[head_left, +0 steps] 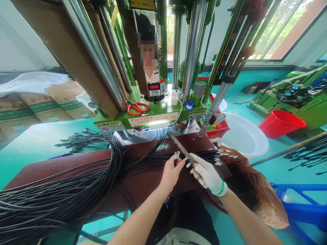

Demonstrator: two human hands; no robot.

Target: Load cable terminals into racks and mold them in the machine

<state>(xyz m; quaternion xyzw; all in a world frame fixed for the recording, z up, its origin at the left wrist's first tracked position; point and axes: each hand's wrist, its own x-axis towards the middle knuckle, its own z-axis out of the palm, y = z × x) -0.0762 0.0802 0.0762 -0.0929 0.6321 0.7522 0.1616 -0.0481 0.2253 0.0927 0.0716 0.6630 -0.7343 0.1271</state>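
Right hand [208,174] gloved in white, I grip a metal bar [182,148] that slants in front of the green press [158,105]. My bare left hand [170,173] has its fingers closed on black cable ends [176,156], also before the press. More cables [112,166] lie in front of the press, toward its left; red scissors [138,109] rest on the press.

Your head-worn camera looks forward and down at the green press [160,108], from above your lap [191,207]. Your left hand [173,170] and right hand [208,176] show close to the lens, this side of the press; the bench [140,185] spreads beneath, and the window [277,34] stands farther off, beyond the press.
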